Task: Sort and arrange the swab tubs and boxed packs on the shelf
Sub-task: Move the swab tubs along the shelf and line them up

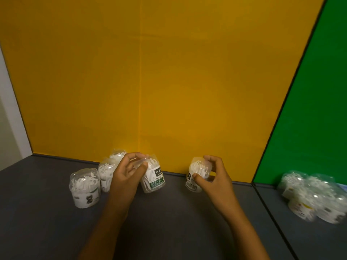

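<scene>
While both hands are busy at the back of the dark shelf (169,222), the step in hand looks like setting two tubs into the row along the yellow back wall (150,81), and doing it well probably means lowering each one flat onto its base before letting go, since both are tilted now. On the neighbouring shelf under the green wall (309,109), a blurred cluster of tubs (315,197) sits packed close together; its count and contents are hard to read, though white shapes show through the clear plastic. No boxed packs are in view. Left of the hands, three tubs stand upright near the back wall: a front tub (85,188) full of white sticks, a middle tub (106,174) just behind it, and a rear tub (118,154) partly hidden. The left hand (125,177) wraps a labelled tub (153,177) with fingers curled over its clear lid and thumb against its side, leaning it rightward, just beside the row. The right hand (214,177) pinches a smaller tub (196,173) between thumb and curled fingers, well apart from the row; it should probably close up toward it.
</scene>
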